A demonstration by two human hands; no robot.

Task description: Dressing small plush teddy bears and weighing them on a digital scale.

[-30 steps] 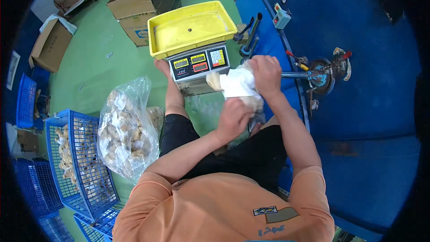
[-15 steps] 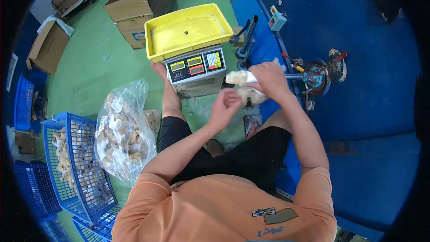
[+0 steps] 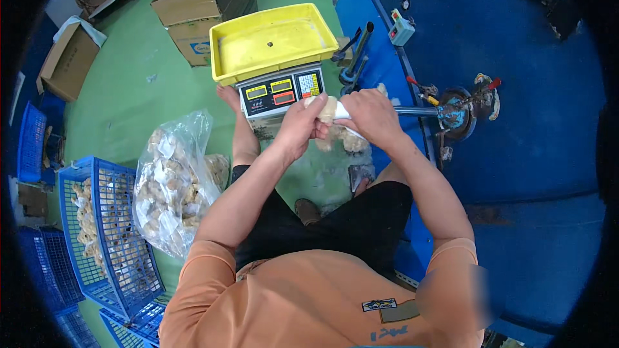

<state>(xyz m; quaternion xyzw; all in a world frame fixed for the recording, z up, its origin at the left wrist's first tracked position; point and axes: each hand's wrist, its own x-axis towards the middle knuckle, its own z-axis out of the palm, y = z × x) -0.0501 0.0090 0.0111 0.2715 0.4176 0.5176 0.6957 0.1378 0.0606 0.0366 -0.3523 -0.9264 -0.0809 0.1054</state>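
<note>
A cream, fuzzy plush piece (image 3: 329, 109) with a white sleeve-like part (image 3: 342, 112) is between my two hands, in front of the scale. My left hand (image 3: 302, 127) has its fingers closed around the plush end. My right hand (image 3: 371, 116) grips the white part, by the end of a horizontal metal tube (image 3: 416, 111). How the piece meets the tube is hidden behind my right hand. More cream plush (image 3: 353, 142) hangs just below my hands; I cannot tell whether it is joined to the held piece.
A scale (image 3: 282, 95) with a yellow tray (image 3: 271, 45) stands ahead. The tube joins a blue machine panel (image 3: 516, 142) on the right. A clear bag of plush pieces (image 3: 171, 193) and a blue crate (image 3: 106, 219) are left. An open carton (image 3: 193, 19) stands beyond.
My left hand has moved up and right onto the plush piece, from being apart with curled fingers. My right hand has shifted slightly left and lower.
</note>
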